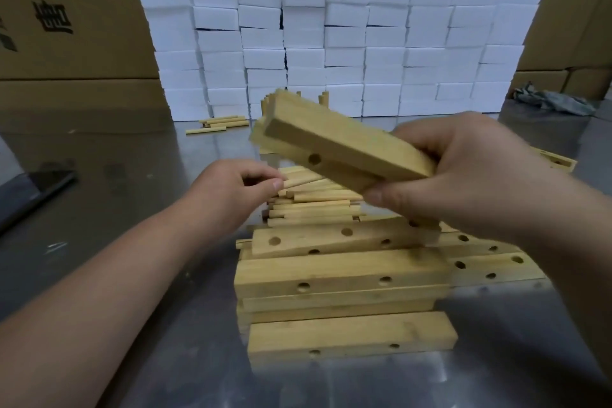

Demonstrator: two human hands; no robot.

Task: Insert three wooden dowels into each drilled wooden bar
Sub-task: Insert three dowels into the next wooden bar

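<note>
Two hands: right hand (463, 175) fingers clamped on tilted drilled bar (347, 142), twelve o'clock of dowel pile (314, 207); left hand (228, 189) fingers pinching one dowel (303, 180), nine o'clock.

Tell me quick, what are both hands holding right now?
Left hand: pinches a dowel at the dowel pile.
Right hand: grips a drilled bar, raised above the pile.

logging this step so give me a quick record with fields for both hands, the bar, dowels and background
left hand: pinches a dowel atop the dowel pile
right hand: holds a bar raised and tilted over the pile
bar: one hole visible, empty
bar stack: drilled bars on the table, nearest camera
background: wall of white blocks
</note>
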